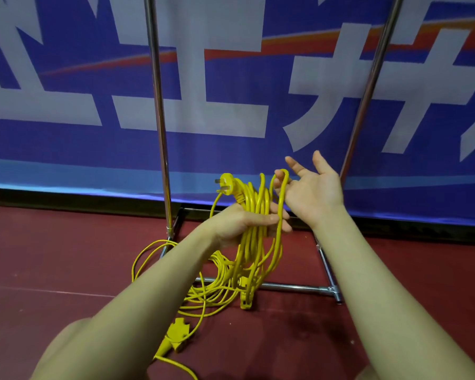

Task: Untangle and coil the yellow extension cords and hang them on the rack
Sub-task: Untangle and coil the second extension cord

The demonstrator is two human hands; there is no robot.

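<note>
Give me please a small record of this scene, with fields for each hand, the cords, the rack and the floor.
left hand: grips the coiled yellow extension cord at mid-bundle
right hand: palm open, one loop hooked over curled lower fingers
plug: sticks out at top of the coil
loose cord: lies tangled on the floor
socket block: on the floor, near the left forearm
rack: metal, nothing seen hanging on it
floor: dark red

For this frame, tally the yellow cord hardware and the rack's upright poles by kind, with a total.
Pronged plugs: 1, above the bundle gripped by the left hand
Socket ends: 2, one hanging from the bundle, one on the floor
Upright rack poles: 2
Total: 5
</note>
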